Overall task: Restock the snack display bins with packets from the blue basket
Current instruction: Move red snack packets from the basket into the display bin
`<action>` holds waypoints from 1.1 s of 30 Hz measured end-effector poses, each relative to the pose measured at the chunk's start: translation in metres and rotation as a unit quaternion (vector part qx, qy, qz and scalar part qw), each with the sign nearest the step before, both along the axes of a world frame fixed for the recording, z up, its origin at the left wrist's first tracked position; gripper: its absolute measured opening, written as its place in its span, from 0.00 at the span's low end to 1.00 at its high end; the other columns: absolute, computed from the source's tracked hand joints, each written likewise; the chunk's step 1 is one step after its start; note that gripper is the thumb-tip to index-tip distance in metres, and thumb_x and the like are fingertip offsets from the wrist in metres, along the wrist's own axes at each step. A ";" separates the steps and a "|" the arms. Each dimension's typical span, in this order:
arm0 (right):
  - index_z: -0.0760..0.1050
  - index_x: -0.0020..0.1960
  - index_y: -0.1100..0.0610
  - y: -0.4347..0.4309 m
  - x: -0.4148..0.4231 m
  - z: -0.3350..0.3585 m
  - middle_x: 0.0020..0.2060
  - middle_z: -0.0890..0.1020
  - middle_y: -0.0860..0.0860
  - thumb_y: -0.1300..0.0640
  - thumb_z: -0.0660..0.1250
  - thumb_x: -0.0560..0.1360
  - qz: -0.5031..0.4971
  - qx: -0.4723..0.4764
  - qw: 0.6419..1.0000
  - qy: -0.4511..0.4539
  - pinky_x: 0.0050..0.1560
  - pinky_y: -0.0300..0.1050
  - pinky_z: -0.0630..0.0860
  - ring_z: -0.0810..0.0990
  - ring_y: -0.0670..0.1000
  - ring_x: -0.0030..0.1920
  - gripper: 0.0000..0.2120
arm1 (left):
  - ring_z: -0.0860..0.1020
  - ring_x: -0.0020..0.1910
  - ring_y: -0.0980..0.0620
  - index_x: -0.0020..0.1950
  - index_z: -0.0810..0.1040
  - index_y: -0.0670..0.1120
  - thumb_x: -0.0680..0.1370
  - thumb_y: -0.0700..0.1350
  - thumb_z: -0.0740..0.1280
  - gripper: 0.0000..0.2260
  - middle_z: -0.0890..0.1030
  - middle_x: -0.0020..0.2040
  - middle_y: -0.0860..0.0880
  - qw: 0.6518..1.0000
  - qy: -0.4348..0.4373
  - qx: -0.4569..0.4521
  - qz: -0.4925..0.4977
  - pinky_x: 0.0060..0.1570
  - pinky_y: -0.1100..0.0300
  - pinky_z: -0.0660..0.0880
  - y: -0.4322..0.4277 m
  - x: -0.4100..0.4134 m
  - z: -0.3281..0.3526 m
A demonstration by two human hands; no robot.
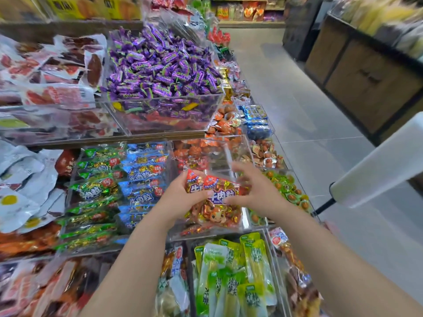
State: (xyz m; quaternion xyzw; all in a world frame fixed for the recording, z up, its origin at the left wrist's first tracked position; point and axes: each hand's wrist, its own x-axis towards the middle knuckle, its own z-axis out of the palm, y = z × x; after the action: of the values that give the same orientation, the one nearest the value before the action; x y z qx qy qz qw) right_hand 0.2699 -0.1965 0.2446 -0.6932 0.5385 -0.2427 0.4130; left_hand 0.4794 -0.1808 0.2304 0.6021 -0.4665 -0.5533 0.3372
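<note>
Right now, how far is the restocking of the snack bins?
Seemingly done: the green packets and blue packets fill their bins. In hand: the left hand and right hand hold red packets over the clear bin, which has some of the same kind at its bottom. Left: laying these in. The blue basket is not in view, so how much remains I cannot tell.

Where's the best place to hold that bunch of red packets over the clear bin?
Probably at their two ends, one from each side, as the left hand and right hand do. The red packets are flat, glossy and stacked, so pinching both ends should keep them together.
</note>
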 end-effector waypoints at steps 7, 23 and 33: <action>0.79 0.51 0.53 -0.055 -0.003 0.020 0.44 0.79 0.49 0.48 0.76 0.66 0.060 0.012 0.981 0.183 0.41 0.41 0.72 0.77 0.47 0.42 0.17 | 0.80 0.52 0.52 0.59 0.74 0.58 0.70 0.53 0.76 0.20 0.80 0.57 0.55 0.995 -0.083 -0.033 0.050 0.55 0.51 0.77 -0.028 0.018 -0.004; 0.72 0.63 0.49 -0.147 0.048 -0.065 0.54 0.80 0.53 0.60 0.62 0.75 0.104 -0.011 0.879 0.465 0.42 0.45 0.73 0.79 0.57 0.53 0.17 | 0.71 0.67 0.44 0.76 0.63 0.53 0.75 0.50 0.71 0.31 0.69 0.73 0.49 0.983 -0.111 0.061 0.136 0.66 0.46 0.70 -0.063 0.057 -0.019; 0.77 0.58 0.55 -0.180 0.052 -0.094 0.56 0.79 0.57 0.63 0.59 0.75 0.092 0.037 0.875 0.474 0.55 0.50 0.74 0.77 0.59 0.57 0.14 | 0.80 0.55 0.48 0.69 0.70 0.55 0.73 0.51 0.74 0.27 0.79 0.61 0.50 0.982 -0.058 0.102 0.149 0.58 0.44 0.76 -0.064 0.066 -0.027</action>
State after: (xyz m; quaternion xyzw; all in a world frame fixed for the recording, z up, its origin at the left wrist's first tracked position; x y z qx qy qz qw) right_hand 0.3220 -0.3761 0.1509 -0.7557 0.6124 0.1741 0.1533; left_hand 0.5452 -0.2451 0.2036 0.7270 -0.3316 -0.5055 0.3254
